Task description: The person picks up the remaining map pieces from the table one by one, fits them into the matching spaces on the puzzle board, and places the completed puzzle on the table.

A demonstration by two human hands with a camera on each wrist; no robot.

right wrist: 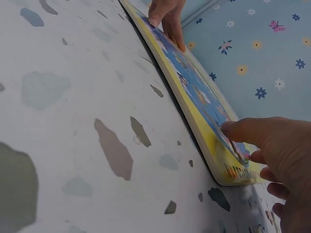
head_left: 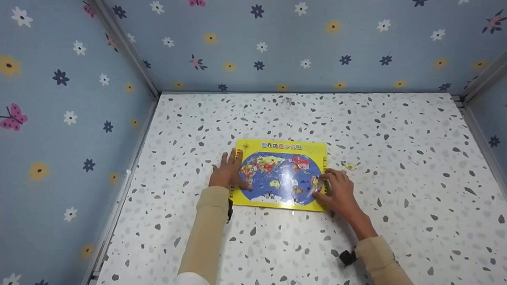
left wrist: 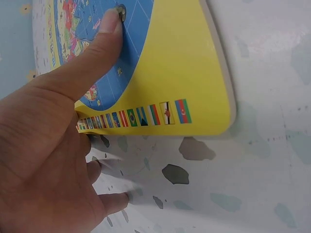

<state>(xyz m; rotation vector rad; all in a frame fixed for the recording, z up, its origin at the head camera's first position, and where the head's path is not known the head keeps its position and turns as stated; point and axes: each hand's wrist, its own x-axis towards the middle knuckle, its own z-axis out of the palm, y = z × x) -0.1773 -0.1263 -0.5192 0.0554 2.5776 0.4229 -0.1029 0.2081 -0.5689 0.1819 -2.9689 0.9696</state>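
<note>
A yellow-bordered world map puzzle board (head_left: 281, 205), with a blue oval map and a row of flags along its edge, lies flat on the table. My left hand (head_left: 228, 173) rests over its left edge, thumb on the blue sea and the other fingers spread outside the border. At the right end of the map, my right hand (head_left: 338, 190) has thumb and forefinger on either side of a colourful puzzle piece (head_left: 315, 184). In the right wrist view the thumb presses on the map (right wrist: 204, 97), and the remaining fingers curl beyond the board's edge.
A small yellow piece (head_left: 350, 167) lies on the speckled white table (head_left: 405, 154) just right of the board. Blue panels (head_left: 275, 40) with flowers and butterflies stand behind and at both sides, framed by metal rails (head_left: 128, 50).
</note>
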